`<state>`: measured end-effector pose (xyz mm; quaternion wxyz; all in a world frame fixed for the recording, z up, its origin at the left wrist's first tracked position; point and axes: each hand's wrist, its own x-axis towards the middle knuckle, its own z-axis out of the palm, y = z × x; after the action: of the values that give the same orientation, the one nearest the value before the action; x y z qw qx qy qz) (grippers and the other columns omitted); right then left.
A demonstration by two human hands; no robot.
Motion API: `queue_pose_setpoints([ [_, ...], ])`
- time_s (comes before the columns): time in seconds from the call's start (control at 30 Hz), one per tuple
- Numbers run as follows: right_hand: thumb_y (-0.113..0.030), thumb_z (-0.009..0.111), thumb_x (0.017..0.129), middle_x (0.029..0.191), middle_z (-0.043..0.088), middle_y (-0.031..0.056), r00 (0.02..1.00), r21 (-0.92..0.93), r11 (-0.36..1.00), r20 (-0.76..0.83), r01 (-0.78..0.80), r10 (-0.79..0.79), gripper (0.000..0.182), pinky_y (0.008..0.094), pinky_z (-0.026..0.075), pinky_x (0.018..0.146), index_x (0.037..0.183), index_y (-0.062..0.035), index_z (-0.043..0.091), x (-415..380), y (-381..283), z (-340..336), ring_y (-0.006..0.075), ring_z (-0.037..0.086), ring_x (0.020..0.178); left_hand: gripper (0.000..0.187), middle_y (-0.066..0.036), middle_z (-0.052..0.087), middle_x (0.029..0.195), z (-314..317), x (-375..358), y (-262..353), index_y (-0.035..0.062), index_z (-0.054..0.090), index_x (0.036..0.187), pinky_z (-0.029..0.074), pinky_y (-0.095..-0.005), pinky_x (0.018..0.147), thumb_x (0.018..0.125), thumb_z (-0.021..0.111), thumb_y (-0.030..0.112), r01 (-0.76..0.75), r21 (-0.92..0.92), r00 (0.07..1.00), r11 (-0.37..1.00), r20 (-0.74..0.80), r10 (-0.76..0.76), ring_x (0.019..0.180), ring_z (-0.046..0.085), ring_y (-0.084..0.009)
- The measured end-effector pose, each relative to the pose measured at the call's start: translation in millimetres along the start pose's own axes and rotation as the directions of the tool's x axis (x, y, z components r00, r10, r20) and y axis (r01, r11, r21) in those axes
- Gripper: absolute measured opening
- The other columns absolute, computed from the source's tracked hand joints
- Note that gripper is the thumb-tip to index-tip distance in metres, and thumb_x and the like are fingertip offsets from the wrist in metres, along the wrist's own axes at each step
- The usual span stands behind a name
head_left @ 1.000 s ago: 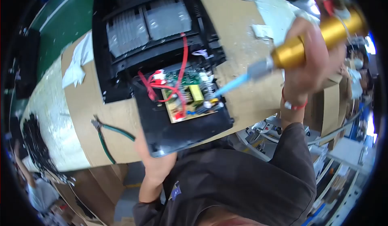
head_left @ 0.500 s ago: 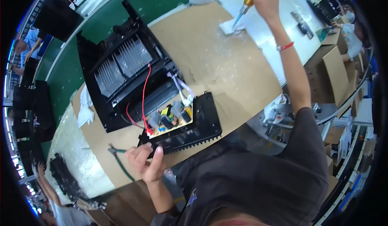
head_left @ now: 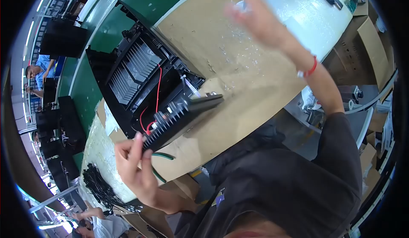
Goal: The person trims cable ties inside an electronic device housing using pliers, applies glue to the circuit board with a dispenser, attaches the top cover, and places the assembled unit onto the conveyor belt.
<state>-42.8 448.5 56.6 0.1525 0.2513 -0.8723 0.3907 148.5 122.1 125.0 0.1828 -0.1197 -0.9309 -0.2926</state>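
Observation:
My left hand [head_left: 138, 170] is closed on the near left corner of a black finned panel [head_left: 183, 121]. The panel is tipped up on edge, so the circuit board seen on it earlier is mostly hidden. Red wires [head_left: 159, 89] run from it to a large black housing [head_left: 105, 74], which holds a silver heat sink [head_left: 132, 74]. Motion smears my right hand [head_left: 255, 18], raised above the far part of the cardboard sheet [head_left: 255, 80]; whether it holds anything cannot be made out. Green-handled pliers [head_left: 164, 156] lie beside my left hand, partly covered.
A white cloth [head_left: 111, 118] lies left of the housing. A bundle of black cables [head_left: 102, 187] is at the table's left end. Cardboard boxes [head_left: 368, 50] stand on the right. Across the green surface a person in blue [head_left: 44, 70] works; another person [head_left: 106, 225] is at lower left.
My left hand has tilted the panel up from lying flat, its fins now facing me. My right hand has swung left, and the yellow-handled screwdriver it held is out of sight.

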Motion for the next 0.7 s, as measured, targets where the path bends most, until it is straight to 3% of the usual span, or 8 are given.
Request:
queue_pose_setpoints([
  [0.03, -0.046, 0.051, 0.092, 0.142, 0.036, 0.0285, 0.984, -0.083, 0.982, -0.037, 0.17, -0.174, 0.076, 0.0396, 0.039, 0.104, 0.143, 0.0047, 0.025, -12.1, -20.3, 23.5, 0.0317, 0.044, 0.127, 0.044, -0.008, 0.049, 0.081, -6.1, 10.6, -1.1, 0.0006, 0.065, 0.115, 0.036, -0.0275, 0.063, 0.072, 0.063, -0.009, 0.005, 0.014, 0.999, 1.0, 0.049, -0.006, 0.073, 0.045, -0.0185],
  [0.1, -0.049, 0.05, 0.092, 0.153, 0.011, 0.0256, 0.928, 0.292, 0.946, 0.293, 0.14, -0.228, 0.087, 0.0427, 0.014, 0.116, 0.147, 0.0062, 0.011, -29.2, -39.0, 53.4, 0.0348, 0.011, 0.144, 0.04, -0.005, 0.047, 0.08, -12.2, 30.5, 0.1, 0.0011, 0.064, 0.118, 0.032, -0.0249, 0.065, 0.078, 0.06, -0.005, 0.111, 0.045, 0.987, 0.993, 0.11, -0.115, 0.073, 0.043, -0.015],
  [0.2, -0.047, 0.048, 0.093, 0.151, 0.016, 0.0265, 0.919, 0.355, 0.919, 0.277, 0.174, -0.281, 0.085, 0.0426, 0.02, 0.114, 0.146, 0.0074, 0.011, -40.4, -53.7, 82.6, 0.0388, 0.018, 0.141, 0.037, -0.004, 0.045, 0.079, -13.7, 43.8, -15.2, 0.0016, 0.064, 0.118, 0.032, -0.0245, 0.065, 0.082, 0.059, -0.004, 0.081, -0.044, 0.989, 0.996, 0.125, -0.075, 0.073, 0.042, -0.0136],
  [0.3, -0.044, 0.049, 0.093, 0.15, 0.018, 0.0278, 0.958, 0.398, 0.902, 0.152, 0.167, -0.244, 0.082, 0.0429, 0.021, 0.114, 0.145, 0.0092, 0.012, -45.1, -58.3, 95.4, 0.0401, 0.02, 0.139, 0.036, -0.004, 0.045, 0.079, -10.2, 47.7, -14.3, 0.0021, 0.064, 0.118, 0.031, -0.0246, 0.064, 0.083, 0.059, -0.003, 0.102, 0.009, 0.983, 0.995, 0.152, -0.102, 0.072, 0.042, -0.0135],
  [0.5, -0.038, 0.047, 0.095, 0.146, 0.026, 0.0304, 0.965, 0.304, 0.928, 0.08, 0.214, -0.249, 0.075, 0.042, 0.026, 0.112, 0.143, 0.0107, 0.016, -47.1, -58.8, 98.8, 0.0416, 0.029, 0.135, 0.034, -0.004, 0.045, 0.078, 3.9, 54.2, -11.5, 0.0042, 0.066, 0.116, 0.034, -0.0261, 0.064, 0.083, 0.061, -0.002, 0.094, 0.05, 0.991, 0.994, 0.095, -0.099, 0.071, 0.043, -0.0148],
  [0.57, -0.037, 0.045, 0.095, 0.14, 0.035, 0.032, 0.987, 0.427, 0.904, 0.133, 0.023, -0.088, 0.07, 0.0416, 0.032, 0.108, 0.141, 0.012, 0.023, -46.6, -62.5, 99.5, 0.0433, 0.038, 0.129, 0.036, -0.004, 0.046, 0.077, 6.1, 55.8, -11.9, 0.0041, 0.066, 0.116, 0.036, -0.0272, 0.064, 0.081, 0.061, -0.003, -0.006, 0.103, 0.99, 0.995, 0.138, -0.008, 0.071, 0.044, -0.0164],
  [0.63, -0.037, 0.046, 0.095, 0.136, 0.039, 0.0329, 0.987, 0.413, 0.911, 0.146, -0.001, -0.065, 0.069, 0.0418, 0.034, 0.106, 0.139, 0.0126, 0.025, -47.7, -65.0, 101.5, 0.0444, 0.042, 0.126, 0.037, -0.006, 0.046, 0.081, 5.4, 52.2, -12.7, 0.0048, 0.066, 0.115, 0.039, -0.0284, 0.07, 0.078, 0.064, -0.003, 0.049, 0.126, 0.987, 0.991, 0.146, -0.067, 0.075, 0.045, -0.019],
  [0.7, -0.036, 0.046, 0.095, 0.133, 0.043, 0.0337, 0.987, 0.395, 0.919, 0.155, -0.018, -0.047, 0.068, 0.0419, 0.036, 0.104, 0.138, 0.0131, 0.027, -49.2, -66.1, 102.7, 0.0455, 0.045, 0.122, 0.043, -0.009, 0.047, 0.094, 9.5, 46.6, -21.8, 0.0044, 0.064, 0.119, 0.04, -0.0296, 0.079, 0.076, 0.069, 0.0, -0.121, 0.17, 0.992, 0.978, -0.021, 0.126, 0.086, 0.046, -0.0216],
])
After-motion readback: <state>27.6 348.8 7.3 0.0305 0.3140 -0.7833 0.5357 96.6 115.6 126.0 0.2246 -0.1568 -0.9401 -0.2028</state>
